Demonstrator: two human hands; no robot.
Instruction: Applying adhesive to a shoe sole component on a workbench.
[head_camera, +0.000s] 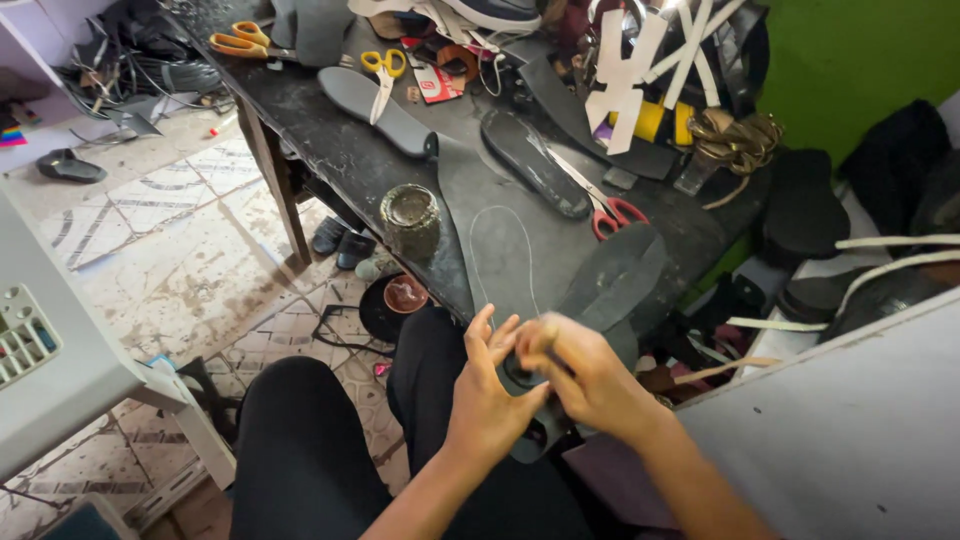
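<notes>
Your left hand (487, 385) and right hand (577, 375) meet low centre of frame, over your lap. Both pinch small dark piece (520, 378), mostly hidden between palms; left fingers (483, 325) spread upward, right fingers curled over it. Exact grip hard to tell, blurred. Just above hands: dark sole cutouts (615, 275) on black worktable (330, 150), chalk sole outline beside. Glass jar (410, 218) at table edge, centre left. Red scissors (610, 210) centre right. Yellow scissors (384, 66) upper centre.

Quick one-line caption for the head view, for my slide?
Both hands, left and right, work a small dark piece over the lap beside a cluttered black workbench.
</notes>
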